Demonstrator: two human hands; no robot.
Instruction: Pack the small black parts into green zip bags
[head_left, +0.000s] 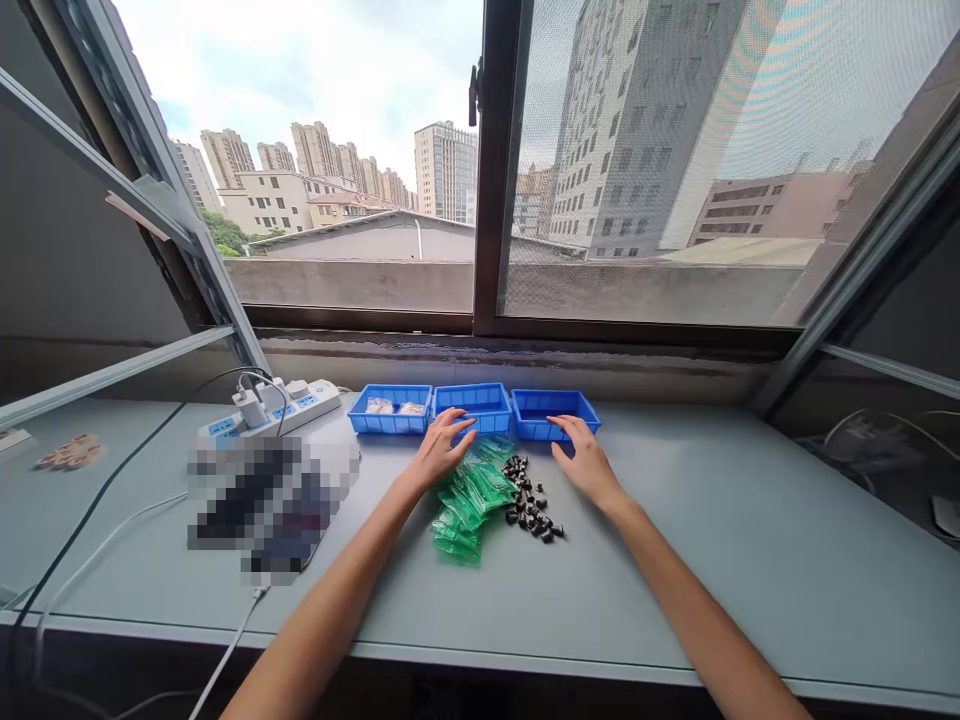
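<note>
My left hand hovers with fingers apart by the front of the middle blue bin, just above a heap of green plastic bags. Fingers spread, my right hand is in front of the right blue bin, and its fingertips overlap that bin in view. Between the hands lies a loose pile of small black parts, touching the bags' right side; their exact kind is too small to tell. The left blue bin holds a few small pale packets. Neither hand holds anything visible.
A white power strip with plugs stands at the back left. Blurred-out dark devices lie before it, with a white cable running over the table edge. A window rises behind the grey table; metal frame bars flank both sides.
</note>
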